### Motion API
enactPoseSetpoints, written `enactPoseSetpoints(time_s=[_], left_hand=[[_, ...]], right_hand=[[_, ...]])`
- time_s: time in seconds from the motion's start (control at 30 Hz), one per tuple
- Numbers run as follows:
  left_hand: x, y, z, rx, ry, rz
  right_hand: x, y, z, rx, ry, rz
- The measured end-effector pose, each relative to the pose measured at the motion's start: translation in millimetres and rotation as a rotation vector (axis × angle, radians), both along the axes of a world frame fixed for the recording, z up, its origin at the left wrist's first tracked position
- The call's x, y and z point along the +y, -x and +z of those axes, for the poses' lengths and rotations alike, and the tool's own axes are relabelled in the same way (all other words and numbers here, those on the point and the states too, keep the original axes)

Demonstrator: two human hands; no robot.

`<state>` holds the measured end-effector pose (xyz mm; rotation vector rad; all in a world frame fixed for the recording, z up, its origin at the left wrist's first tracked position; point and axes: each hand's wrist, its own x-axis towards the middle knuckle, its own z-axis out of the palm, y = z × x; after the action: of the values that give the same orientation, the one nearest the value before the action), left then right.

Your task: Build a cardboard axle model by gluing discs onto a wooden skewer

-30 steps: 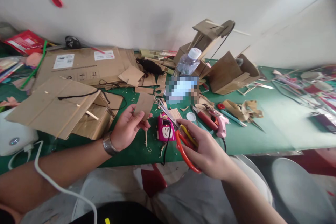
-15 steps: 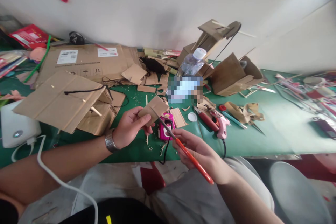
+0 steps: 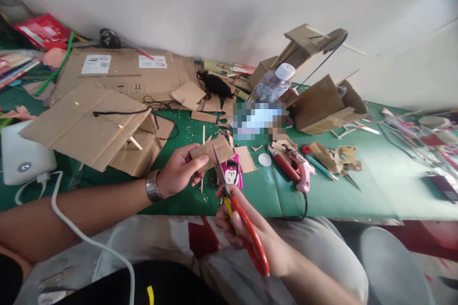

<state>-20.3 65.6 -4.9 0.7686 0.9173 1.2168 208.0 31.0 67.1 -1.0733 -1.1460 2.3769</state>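
Between thumb and fingers, my left hand (image 3: 182, 169) pinches a small piece of cardboard (image 3: 220, 151) above the table. My right hand (image 3: 246, 224) is wrapped round the handles of a pair of scissors (image 3: 250, 231) with red and yellow grips. Their blades lie across the right part of the cardboard piece; whether they are cutting in, I cannot tell. Under the scissors, a pink box (image 3: 232, 171) with a white cartoon figure is partly hidden. A thin wooden stick (image 3: 203, 134) shows behind my left hand.
To the left stand a cardboard model (image 3: 82, 126) with a black cord and a white power bank (image 3: 28, 159). Behind are a flat carton (image 3: 125, 71) and a plastic bottle (image 3: 274, 86). A cardboard structure (image 3: 318, 105), a pink glue gun (image 3: 304, 171) and a red-handled tool (image 3: 284, 164) lie right.
The scissors have turned in my right hand, so both handle loops show and the blades point more upright. The cardboard piece stays in my left hand. The view has shifted slightly.
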Motion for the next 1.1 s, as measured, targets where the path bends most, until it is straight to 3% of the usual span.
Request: enactPoseSetpoints(time_s=[0.13,0.33,0.83,1.1], left_hand=[[1,-1,-1.6,-0.009,-0.001,0.009],[-1,-2,0.6,0.097,-0.087,-0.067],[-1,0,-3.8,0.205,-0.228,-0.099],[0,1,-8.1,0.18,-0.214,-0.117]], right_hand=[[-8,8,-10.0,-0.008,0.036,0.016],[-16,16,-23.9,0.007,0.066,-0.079],[-25,31,-31.4,0.069,0.15,-0.148],[-26,31,-34.4,0.071,0.155,-0.155]])
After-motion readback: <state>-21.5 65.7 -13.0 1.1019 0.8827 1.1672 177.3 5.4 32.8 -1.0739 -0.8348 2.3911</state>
